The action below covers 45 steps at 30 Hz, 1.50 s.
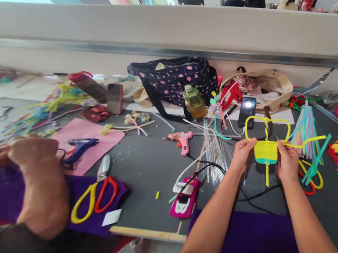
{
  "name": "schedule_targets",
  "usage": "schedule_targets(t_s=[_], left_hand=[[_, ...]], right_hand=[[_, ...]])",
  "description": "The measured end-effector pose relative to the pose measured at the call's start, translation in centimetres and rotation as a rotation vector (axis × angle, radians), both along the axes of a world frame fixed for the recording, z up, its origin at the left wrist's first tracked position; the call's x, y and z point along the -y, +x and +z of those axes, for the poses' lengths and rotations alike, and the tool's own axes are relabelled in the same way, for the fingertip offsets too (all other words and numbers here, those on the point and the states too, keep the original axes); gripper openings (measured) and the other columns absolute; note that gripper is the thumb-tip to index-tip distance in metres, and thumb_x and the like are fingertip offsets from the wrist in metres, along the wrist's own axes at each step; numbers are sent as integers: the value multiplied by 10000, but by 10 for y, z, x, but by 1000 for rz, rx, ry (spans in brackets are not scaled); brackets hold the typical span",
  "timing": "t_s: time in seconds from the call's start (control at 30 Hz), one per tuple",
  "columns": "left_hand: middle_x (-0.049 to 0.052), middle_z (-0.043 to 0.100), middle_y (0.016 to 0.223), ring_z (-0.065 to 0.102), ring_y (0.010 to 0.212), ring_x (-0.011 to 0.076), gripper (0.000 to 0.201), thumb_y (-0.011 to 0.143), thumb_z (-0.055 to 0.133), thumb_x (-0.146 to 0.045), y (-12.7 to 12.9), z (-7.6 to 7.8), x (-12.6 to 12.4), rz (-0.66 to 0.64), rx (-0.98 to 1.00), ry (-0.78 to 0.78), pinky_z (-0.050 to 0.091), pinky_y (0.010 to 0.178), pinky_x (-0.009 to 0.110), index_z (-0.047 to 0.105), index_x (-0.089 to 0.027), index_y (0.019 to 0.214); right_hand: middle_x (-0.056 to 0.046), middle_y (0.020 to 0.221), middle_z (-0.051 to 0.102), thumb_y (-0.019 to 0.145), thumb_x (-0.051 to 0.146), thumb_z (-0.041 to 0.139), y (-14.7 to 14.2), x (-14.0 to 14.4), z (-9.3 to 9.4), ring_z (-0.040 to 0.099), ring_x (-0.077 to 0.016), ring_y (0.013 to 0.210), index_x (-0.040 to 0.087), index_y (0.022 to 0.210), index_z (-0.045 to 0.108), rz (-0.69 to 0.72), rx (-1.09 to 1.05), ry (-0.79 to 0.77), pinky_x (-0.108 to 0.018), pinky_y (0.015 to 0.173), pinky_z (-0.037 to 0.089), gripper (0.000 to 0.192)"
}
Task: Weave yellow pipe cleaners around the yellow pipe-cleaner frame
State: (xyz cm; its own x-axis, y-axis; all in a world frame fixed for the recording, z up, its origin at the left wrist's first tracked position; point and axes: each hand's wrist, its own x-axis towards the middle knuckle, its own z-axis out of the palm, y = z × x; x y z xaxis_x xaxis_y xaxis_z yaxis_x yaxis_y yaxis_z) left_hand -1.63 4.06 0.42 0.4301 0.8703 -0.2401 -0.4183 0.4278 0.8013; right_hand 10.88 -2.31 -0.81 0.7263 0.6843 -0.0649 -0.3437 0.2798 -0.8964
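Between my two hands, above the dark table, is a yellow pipe cleaner figure (266,150). Two large loops stand at its top, the middle is tightly wrapped, and a teal band and a twisted yellow stem are below. My left hand (242,154) pinches its left edge near the loop's base. My right hand (287,159) grips the right edge, where a loose yellow strand (311,140) sticks out to the right. Scissors with red and yellow handles (318,176) lie partly hidden behind my right hand, with teal pipe cleaners (317,164) over them.
A co-worker's arm (41,190) is at left, by other scissors (97,195) and a blue glue gun (81,149). A pink glue gun (183,140), wires (215,157), a magenta power strip (185,197) and black cables lie centrally. Bags (178,79), a bottle (195,102) and phone (247,111) stand behind.
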Motion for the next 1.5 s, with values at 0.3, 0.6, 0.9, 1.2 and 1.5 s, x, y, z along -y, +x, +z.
schedule_targets(t_s=[0.3, 0.6, 0.9, 1.2, 1.5], left_hand=[[66, 693, 698, 630, 609, 157, 404, 555, 860, -406, 8, 4, 11, -134, 95, -88, 491, 633, 264, 697, -101, 764], [28, 651, 605, 591, 529, 132, 315, 548, 853, -337, 10, 8, 15, 18, 109, -65, 471, 553, 245, 658, -118, 663], [-5, 583, 561, 526, 497, 104, 302, 566, 835, -330, 10, 12, 18, 104, 75, 14, 425, 509, 226, 627, -122, 635], [-16, 548, 553, 481, 489, 86, 281, 589, 815, -320, 10, 15, 20, 148, 45, 97, 388, 495, 214, 619, -121, 611], [18, 620, 607, 548, 539, 121, 209, 624, 701, -325, 13, 17, 21, 128, 121, -58, 410, 538, 222, 645, -132, 683]], right_hand=[[12, 728, 633, 708, 406, 753, -7, 1, 2, 571, -140, 694, 170, 768, 653, 9, 236, -36, -271, 675, 477, 263], [17, 641, 616, 690, 406, 764, -10, 3, 1, 539, -131, 586, 164, 749, 662, 10, 217, -75, -261, 582, 435, 269], [34, 650, 611, 678, 365, 784, -14, 2, 2, 533, -114, 584, 175, 716, 623, 48, 115, -25, -240, 567, 426, 252], [22, 729, 636, 683, 365, 775, -15, 4, 5, 580, -138, 670, 185, 792, 633, 126, 110, -42, -278, 661, 478, 254], [27, 684, 629, 667, 347, 782, -17, 3, 10, 576, -132, 635, 175, 781, 640, 79, 47, -43, -268, 632, 477, 250]])
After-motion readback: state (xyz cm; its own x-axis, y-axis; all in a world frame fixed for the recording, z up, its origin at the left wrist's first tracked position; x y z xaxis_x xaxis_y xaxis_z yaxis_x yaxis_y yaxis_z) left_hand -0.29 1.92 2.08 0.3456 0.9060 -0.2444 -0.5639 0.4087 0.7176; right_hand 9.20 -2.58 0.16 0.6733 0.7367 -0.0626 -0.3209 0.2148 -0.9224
